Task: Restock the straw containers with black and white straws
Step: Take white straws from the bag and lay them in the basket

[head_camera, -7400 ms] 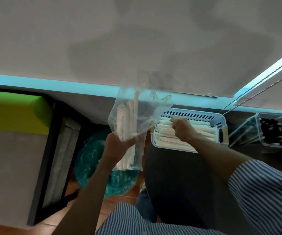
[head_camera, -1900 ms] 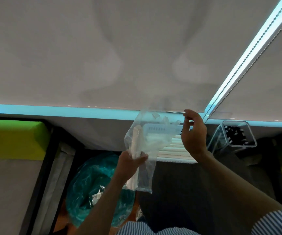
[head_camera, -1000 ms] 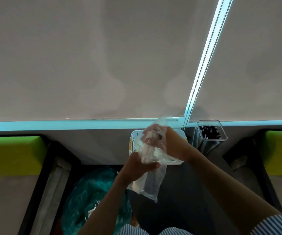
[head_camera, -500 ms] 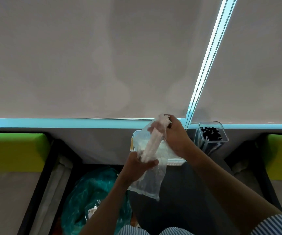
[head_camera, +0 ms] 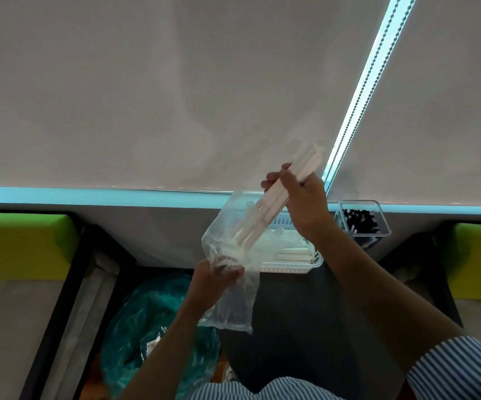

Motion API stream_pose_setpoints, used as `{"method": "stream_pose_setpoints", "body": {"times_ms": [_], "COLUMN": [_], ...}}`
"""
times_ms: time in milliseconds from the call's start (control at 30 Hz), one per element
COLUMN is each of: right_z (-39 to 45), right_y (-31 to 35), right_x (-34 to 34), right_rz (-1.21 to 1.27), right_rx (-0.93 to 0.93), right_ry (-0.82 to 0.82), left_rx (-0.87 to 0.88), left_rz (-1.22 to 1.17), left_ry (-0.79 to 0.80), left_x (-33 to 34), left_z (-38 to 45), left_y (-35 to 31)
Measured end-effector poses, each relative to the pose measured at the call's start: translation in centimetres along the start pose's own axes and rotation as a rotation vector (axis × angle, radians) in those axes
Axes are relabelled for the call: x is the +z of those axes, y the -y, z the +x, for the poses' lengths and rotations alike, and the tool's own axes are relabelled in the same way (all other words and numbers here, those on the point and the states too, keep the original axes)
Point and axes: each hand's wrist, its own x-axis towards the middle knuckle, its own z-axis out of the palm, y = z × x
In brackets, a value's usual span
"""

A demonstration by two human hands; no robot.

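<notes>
My right hand (head_camera: 302,197) grips a bundle of white straws (head_camera: 276,197), raised slantwise, its lower end still inside the mouth of a clear plastic bag (head_camera: 233,272). My left hand (head_camera: 213,281) pinches that bag at its middle; the bag's lower part hangs limp. Behind the bag a white slotted basket (head_camera: 294,267) holds white straws lying flat on the dark table. To its right stands a clear square container (head_camera: 363,217) with black straws upright in it.
A teal plastic bag (head_camera: 152,321) lies on the floor to the left of the dark table (head_camera: 305,342). Green-topped seats (head_camera: 17,243) flank both sides. A roller blind with a bead chain (head_camera: 357,111) fills the upper view.
My right hand has pulled the bundle of white straws up and to the right, mostly out of the bag. My left hand has stayed on the bag, slightly lower.
</notes>
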Motion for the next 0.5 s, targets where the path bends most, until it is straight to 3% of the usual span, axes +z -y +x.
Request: {"method": "stream_pose_setpoints", "body": {"times_ms": [333,500], "right_z": [5.4,7.0], "right_y": [1.3,-2.2], "right_x": [-0.6,-1.2], "right_rz": [-0.227,-0.591], "right_rx": [-0.286,-0.202], "right_ry": [-0.162,-0.007], "left_rx": [-0.155,-0.188], "left_rz": [0.042,0.124], "left_ry": [-0.358,-0.439], "left_x": [-2.3,-2.6], "left_z": [3.2,5.8], "left_y": [3.6,4.9]}}
